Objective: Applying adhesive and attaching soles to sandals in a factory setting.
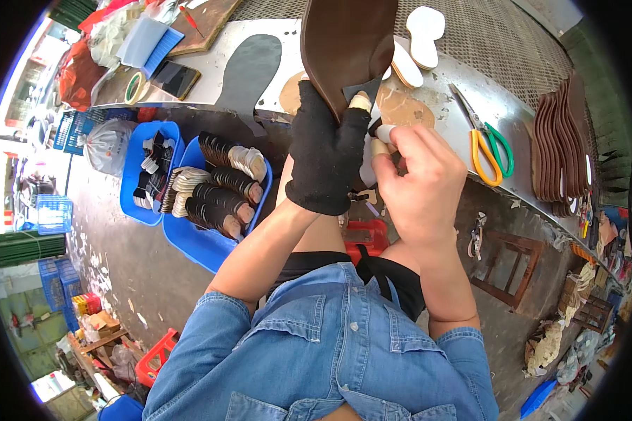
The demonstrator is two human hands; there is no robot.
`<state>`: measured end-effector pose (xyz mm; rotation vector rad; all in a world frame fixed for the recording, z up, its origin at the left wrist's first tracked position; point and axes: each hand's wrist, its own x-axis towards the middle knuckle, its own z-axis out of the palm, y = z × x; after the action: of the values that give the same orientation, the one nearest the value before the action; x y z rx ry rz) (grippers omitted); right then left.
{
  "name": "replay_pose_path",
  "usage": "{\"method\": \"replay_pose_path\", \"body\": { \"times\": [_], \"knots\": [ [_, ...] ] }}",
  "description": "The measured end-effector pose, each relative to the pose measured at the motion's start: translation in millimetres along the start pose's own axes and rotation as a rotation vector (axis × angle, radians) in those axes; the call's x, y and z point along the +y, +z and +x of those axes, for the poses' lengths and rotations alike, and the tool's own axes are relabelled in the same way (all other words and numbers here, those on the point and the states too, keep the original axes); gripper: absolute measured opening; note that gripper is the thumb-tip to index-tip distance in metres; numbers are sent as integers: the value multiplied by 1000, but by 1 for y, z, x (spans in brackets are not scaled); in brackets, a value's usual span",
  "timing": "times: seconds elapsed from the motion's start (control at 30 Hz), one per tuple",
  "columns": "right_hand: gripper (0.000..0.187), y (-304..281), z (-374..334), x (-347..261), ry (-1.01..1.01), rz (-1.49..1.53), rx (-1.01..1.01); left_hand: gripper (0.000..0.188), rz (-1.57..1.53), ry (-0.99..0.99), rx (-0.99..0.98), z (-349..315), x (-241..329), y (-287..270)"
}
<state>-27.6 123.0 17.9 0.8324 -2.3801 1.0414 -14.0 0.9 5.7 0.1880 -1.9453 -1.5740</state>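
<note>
My left hand (326, 158), in a black fingerless glove, grips a dark brown shoe insole (347, 45) by its narrow end, thumb on top. A small dark grey piece (360, 87) lies under that thumb against the insole. Close beside it, my bare right hand (425, 172) is closed in a pinch, with light covers on its fingertips. What it pinches is mostly hidden; something dark shows by the fingertips. Past the insole, white sole-shaped pieces (425, 36) lie on the worktable (449, 81). Green-and-yellow-handled scissors (486, 140) rest to the right.
A stack of brown insoles (560, 144) stands at the table's right. On the left are a grey sole shape (253, 74), a phone (176, 79) and a tape roll (135, 87). Below, blue baskets (189, 242) hold bundled shoe parts. A wooden frame (507, 270) lies on the floor.
</note>
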Motion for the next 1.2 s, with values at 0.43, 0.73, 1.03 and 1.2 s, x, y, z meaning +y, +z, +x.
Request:
{"method": "replay_pose_path", "body": {
  "times": [0.43,0.73,1.03,1.2],
  "knots": [
    [7,-2,5,29,454,939,-180,32,-80,-12,-60,1,-7,-1],
    [10,2,-1,29,517,1019,-49,31,-364,-169,-57,-4,-8,1],
    [25,21,-12,37,409,800,-200,35,-382,-147,-90,1,-11,-1],
    [19,21,-22,45,404,939,-173,40,-674,-241,-57,2,-6,2]
  ]
}}
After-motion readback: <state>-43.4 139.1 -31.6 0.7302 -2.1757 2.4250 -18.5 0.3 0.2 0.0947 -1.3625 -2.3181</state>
